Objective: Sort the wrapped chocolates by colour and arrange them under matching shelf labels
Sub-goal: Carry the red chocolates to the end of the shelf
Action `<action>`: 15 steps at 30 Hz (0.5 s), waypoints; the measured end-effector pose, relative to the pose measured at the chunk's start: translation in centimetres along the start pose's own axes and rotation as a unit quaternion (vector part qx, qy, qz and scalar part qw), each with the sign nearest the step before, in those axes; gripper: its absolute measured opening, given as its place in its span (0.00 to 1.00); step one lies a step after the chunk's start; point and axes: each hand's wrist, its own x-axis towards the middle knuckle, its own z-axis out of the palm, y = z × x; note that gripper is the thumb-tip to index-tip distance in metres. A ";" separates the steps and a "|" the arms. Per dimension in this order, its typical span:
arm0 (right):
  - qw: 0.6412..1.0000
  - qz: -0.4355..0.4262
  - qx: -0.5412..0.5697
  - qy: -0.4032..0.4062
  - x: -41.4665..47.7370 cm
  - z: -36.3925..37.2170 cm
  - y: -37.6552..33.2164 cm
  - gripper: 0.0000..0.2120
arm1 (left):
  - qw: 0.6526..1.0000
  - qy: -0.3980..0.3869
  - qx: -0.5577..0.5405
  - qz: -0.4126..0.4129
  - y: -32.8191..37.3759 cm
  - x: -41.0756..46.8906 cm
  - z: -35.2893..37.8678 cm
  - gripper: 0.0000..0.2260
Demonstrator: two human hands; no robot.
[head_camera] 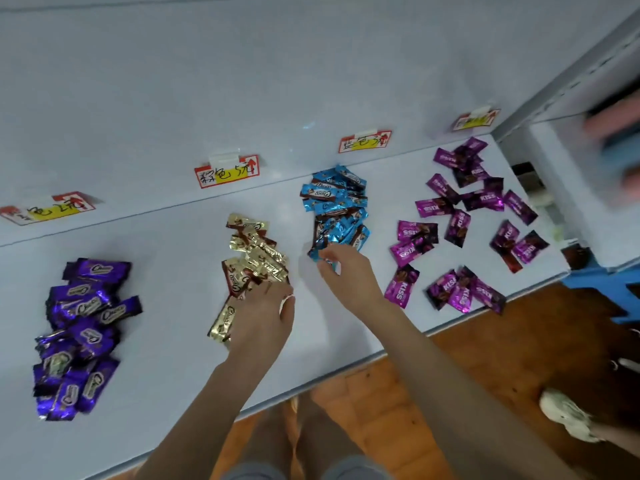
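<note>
**A:** What have we got, biggest first?

**B:** The white shelf (173, 341) carries everything. Far to the left of the left fingers (265, 289) I see the purple heap (81, 334). It is piled tight, I'd say so that it sits under the far-left label (48, 211). Well to the right of the right fingers (337, 252) the magenta KISS chocolates (464, 220) lie strewn loose rather than heaped. I judge they need gathering under the far-right label (476, 120).

**A:** And close to the hands?

**B:** The gold heap (254, 258) lies under and just beyond the left fingers, below the second label (227, 171). The blue heap (337, 209) runs away from the right fingers toward the third label (365, 141).

**A:** What are the hands doing?

**B:** The left hand (266, 317) lies over the near end of the gold heap with its fingers bent down onto the wrappers, probably to keep them bunched. I cannot tell whether they clasp one. The right hand (346, 271) has thumb and fingers pinched on one blue chocolate (325, 259) at the near tip of the blue heap. I reckon that is to tuck it in with its colour.

**A:** Progress?

**B:** The colours are apart, so I judge only tidying is left.
</note>
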 end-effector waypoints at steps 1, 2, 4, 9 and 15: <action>1.000 0.014 -0.004 0.019 -0.6 -1.1 0.9 0.08 | 1.000 -0.016 0.001 0.024 0.7 0.0 0.5 0.07; 0.999 0.030 -0.007 0.036 -1.3 -2.2 1.9 0.08 | 0.999 -0.033 0.002 0.042 1.5 -0.1 1.0 0.07; 0.996 0.065 -0.017 0.064 -3.0 -4.6 3.9 0.08 | 0.995 -0.069 0.003 0.066 3.0 -0.3 2.1 0.08; 0.983 0.143 -0.025 0.116 -7.1 -10.1 8.8 0.08 | 0.986 -0.118 0.011 0.116 6.3 -0.6 4.9 0.09; 0.973 0.175 -0.031 0.146 -9.6 -14.2 14.2 0.07 | 0.982 -0.137 0.049 0.120 9.7 0.1 8.7 0.10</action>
